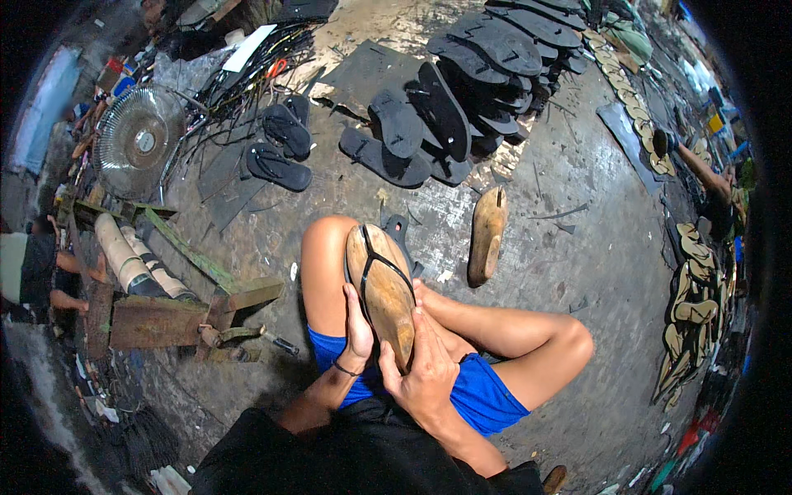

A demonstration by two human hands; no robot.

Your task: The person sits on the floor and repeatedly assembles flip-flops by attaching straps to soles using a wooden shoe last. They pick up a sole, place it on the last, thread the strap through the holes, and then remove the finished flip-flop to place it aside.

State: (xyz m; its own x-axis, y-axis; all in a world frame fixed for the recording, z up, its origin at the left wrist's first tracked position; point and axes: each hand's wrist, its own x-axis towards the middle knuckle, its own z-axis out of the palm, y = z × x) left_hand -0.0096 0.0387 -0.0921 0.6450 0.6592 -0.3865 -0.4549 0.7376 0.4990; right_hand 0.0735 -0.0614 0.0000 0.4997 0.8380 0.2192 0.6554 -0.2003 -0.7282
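A wooden shoe last (386,307) with a black thong strap (370,256) stretched over it lies above my lap, its toe end pointing away from me. My left hand (356,334) grips its left side, the thumb along the edge. At the heel end, my right hand (422,353) presses its thumb and fingers against the right side. Any sole on the underside is mostly hidden. Just beyond my crossed legs is a black sandal (399,237), partly covered by the last. To the right, a second wooden last (488,237) rests on the floor.
Black flip-flops (286,167) lie ahead on the left, near a fan (142,142). A heap of black sandals (495,49) is at the far centre. Left stands a wooden frame (158,323); tan sandals (695,312) line the right. Other people's limbs (701,173) show at both sides.
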